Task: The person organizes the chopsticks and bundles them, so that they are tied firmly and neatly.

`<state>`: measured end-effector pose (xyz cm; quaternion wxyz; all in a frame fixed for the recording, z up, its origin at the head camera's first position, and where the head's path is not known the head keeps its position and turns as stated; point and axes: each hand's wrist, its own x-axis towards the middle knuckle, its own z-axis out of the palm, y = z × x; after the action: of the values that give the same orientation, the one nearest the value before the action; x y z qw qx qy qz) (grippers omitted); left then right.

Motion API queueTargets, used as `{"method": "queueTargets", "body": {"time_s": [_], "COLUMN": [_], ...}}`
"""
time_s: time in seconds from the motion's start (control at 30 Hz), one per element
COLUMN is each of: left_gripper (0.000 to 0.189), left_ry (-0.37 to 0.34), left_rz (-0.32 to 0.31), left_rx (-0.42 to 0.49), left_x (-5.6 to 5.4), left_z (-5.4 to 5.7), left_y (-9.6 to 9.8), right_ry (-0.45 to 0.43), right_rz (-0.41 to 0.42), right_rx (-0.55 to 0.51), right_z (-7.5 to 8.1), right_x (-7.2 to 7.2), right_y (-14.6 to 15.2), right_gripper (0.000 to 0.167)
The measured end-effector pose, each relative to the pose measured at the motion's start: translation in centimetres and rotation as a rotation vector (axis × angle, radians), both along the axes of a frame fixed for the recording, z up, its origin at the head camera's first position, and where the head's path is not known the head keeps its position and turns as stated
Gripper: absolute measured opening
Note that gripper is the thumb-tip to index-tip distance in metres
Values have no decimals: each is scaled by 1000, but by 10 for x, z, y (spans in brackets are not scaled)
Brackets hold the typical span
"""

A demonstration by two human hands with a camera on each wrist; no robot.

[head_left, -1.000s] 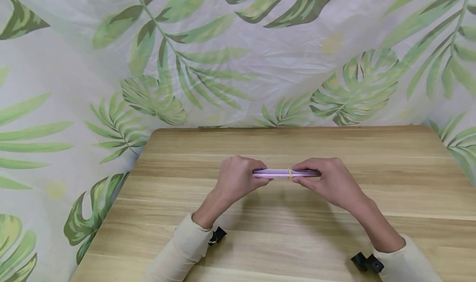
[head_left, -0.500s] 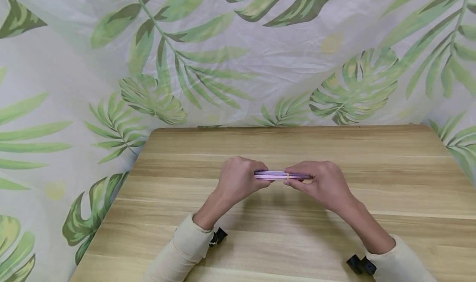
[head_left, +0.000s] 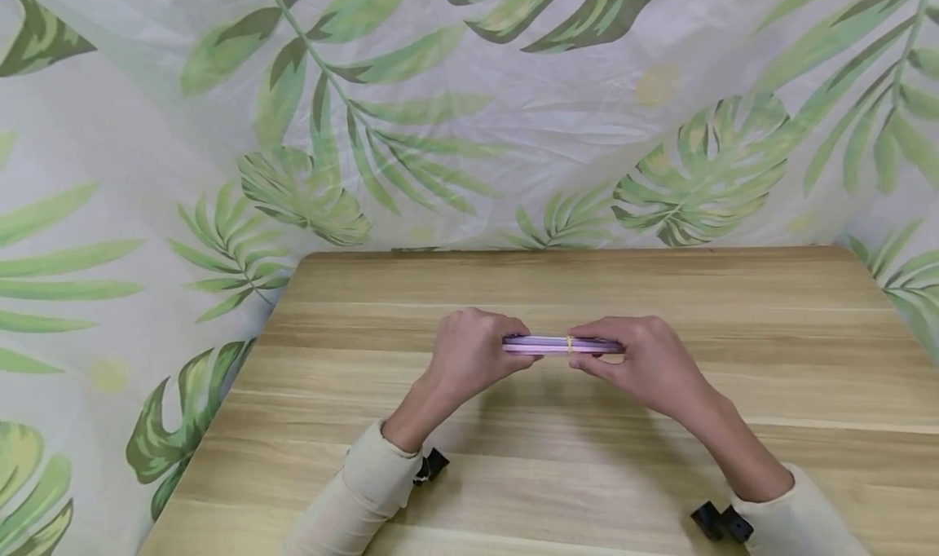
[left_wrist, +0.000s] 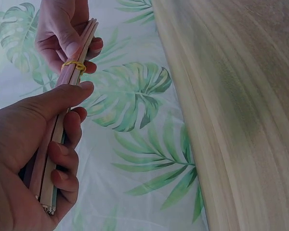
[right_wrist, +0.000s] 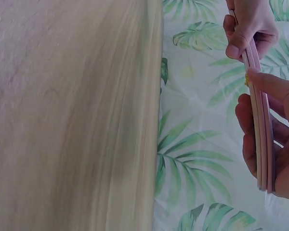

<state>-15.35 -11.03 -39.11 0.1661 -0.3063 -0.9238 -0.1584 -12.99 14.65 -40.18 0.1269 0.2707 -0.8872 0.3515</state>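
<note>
A bundle of thin pink and purple sticks (head_left: pixel 539 345) is held level above the table, a yellow rubber band (left_wrist: pixel 76 66) wound around it. My left hand (head_left: pixel 469 352) grips the left end, thumb lying along the sticks in the left wrist view. On the other end, my right hand (head_left: pixel 653 364) holds the bundle between thumb and fingers, its thumb tip beside the band in the right wrist view. Parts of the sticks are hidden behind the fingers. Their exact kind cannot be told.
Beneath the hands is a wood-grain table (head_left: pixel 557 491) with rounded far corners. A leaf-patterned cloth (head_left: pixel 557 132) hangs behind it and along the sides. Small black devices (head_left: pixel 722 522) sit at both cuffs.
My right hand first shifted a little to the left, toward my left hand, then slightly back to the right. My left hand stayed nearly still, and both kept hold of the sticks.
</note>
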Motion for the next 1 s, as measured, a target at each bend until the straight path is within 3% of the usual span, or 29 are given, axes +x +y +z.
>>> {"method": "queueTargets", "body": {"time_s": [0.17, 0.37, 0.6, 1.0], "left_gripper": [21, 22, 17, 18], "left_ry": [-21, -35, -83, -201], "left_rz": [10, 12, -14, -68], "left_rx": [8, 5, 26, 67], "left_x": [-2, -3, -4, -5], "left_z": [1, 1, -2, -6], "left_y": [-2, -5, -8, -21], "right_ry": [-15, -103, -146, -126], "right_rz": [-16, -9, -9, -31], "right_rx": [2, -23, -39, -49], "right_z": [3, 4, 0, -9], "right_x": [-2, -2, -2, 5], "right_y": [10, 20, 32, 59], "right_gripper": [25, 22, 19, 16]}}
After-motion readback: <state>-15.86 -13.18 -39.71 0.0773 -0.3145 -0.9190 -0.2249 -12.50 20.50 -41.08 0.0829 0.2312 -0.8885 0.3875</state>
